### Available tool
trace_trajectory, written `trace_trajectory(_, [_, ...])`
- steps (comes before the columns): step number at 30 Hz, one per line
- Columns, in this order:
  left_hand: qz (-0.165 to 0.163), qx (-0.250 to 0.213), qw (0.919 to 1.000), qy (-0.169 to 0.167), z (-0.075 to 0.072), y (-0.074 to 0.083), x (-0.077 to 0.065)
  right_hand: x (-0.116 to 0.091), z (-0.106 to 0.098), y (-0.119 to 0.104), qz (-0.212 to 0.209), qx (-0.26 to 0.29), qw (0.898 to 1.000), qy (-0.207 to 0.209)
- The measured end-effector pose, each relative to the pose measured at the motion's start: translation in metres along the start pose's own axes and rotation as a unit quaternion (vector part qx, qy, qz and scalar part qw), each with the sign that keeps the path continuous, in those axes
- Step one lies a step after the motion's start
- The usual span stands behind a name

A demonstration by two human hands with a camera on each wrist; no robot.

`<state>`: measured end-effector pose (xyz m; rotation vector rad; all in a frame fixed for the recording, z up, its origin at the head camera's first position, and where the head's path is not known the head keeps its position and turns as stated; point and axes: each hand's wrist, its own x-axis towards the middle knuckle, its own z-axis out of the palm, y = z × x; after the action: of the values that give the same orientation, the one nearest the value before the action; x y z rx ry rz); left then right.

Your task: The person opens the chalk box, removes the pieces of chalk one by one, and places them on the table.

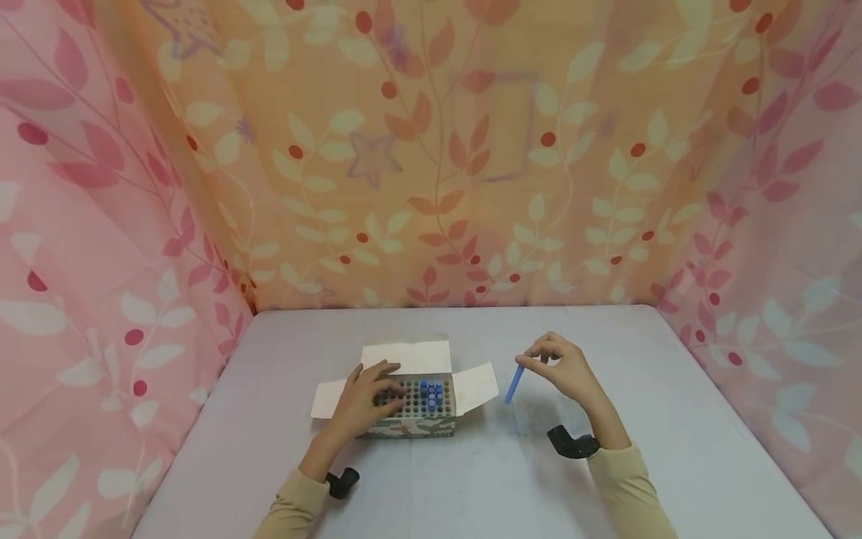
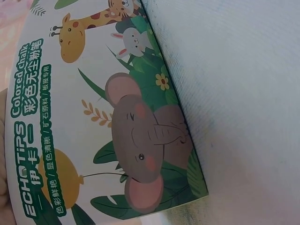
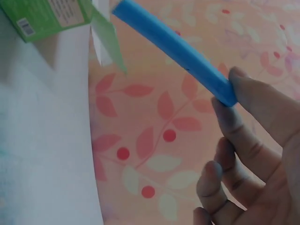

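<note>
My right hand [image 1: 559,368] pinches one end of a blue chalk stick [image 3: 176,51] between thumb and fingertips. In the head view the chalk slants down, to the right of an open chalk box [image 1: 412,428]. My left hand [image 1: 369,397] lies over the box's left part with fingers spread, hiding some of its holes. Inside the box is a grid of round holes, with several blue chalk sticks [image 1: 432,394] standing toward its right side. The box front [image 2: 89,117], printed with animals and "Colored chalk", fills much of the left wrist view.
White flaps stand out from the box: a back flap [image 1: 407,357], a left flap [image 1: 328,399] and a right flap [image 1: 475,387]. A pale cloth covers the table [image 1: 471,486]. Patterned curtains [image 1: 431,150] hang behind and at both sides.
</note>
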<state>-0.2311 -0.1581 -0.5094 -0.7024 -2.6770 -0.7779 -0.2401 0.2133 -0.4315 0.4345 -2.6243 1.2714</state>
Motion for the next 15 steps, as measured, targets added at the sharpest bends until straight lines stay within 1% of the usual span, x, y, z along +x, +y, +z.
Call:
trace_trajectory(4, [0.0,0.007,1.0,-0.001,0.002,-0.002,-0.003,-0.007,-0.002,0.012,0.022,-0.015,0.999,-0.04])
trace_trajectory(8, [0.003,0.008,1.0,0.004,0.001,-0.002,-0.003,-0.011,0.002,0.023,0.04,-0.031,0.996,-0.078])
trace_trajectory(10, [0.0,0.006,1.0,0.002,0.0,-0.001,-0.002,-0.012,0.006,0.029,0.037,-0.037,0.994,-0.099])
trace_trajectory(15, [-0.014,0.002,0.9998,-0.011,0.0,-0.001,-0.001,-0.01,0.02,0.044,0.012,-0.043,0.989,-0.142])
